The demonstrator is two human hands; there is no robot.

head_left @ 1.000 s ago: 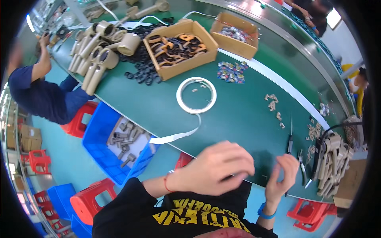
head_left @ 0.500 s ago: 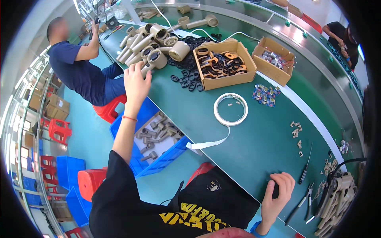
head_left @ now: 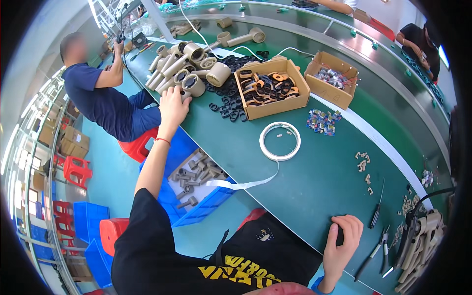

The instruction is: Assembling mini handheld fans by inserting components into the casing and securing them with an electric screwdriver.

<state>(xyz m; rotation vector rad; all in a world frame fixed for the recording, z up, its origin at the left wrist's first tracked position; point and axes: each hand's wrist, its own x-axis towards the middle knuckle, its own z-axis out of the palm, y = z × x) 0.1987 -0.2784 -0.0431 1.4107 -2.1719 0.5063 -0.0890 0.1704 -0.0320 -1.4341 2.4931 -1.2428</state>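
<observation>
At the near side of a heap of beige hair-dryer-shaped housings [head_left: 172, 64], my left hand [head_left: 173, 109] is closed round the handle end of one housing [head_left: 192, 86]. That housing still lies against the others, its round barrel turned toward me. Over the table's near edge on the right rests my right hand [head_left: 344, 241], fingers curled round a small black piece [head_left: 339, 235], mostly hidden. Small black oval rings [head_left: 231, 109] are spread beside the heap. A roll of white tape [head_left: 262, 142] lies in mid-table, its loose strip hanging over the edge.
A cardboard box [head_left: 275, 109] holds black and orange rings; another box [head_left: 329, 96] holds wired parts. Small circuit boards [head_left: 322, 123], a screwdriver [head_left: 376, 216], pliers [head_left: 385, 250] and beige handle shells [head_left: 418, 246] lie rightward. A blue crate [head_left: 206, 211] stands below. A co-worker [head_left: 98, 93] sits left.
My left hand has come down and closed on the handle of the near housing. The tape's loose strip has swung left. My right hand stays in place.
</observation>
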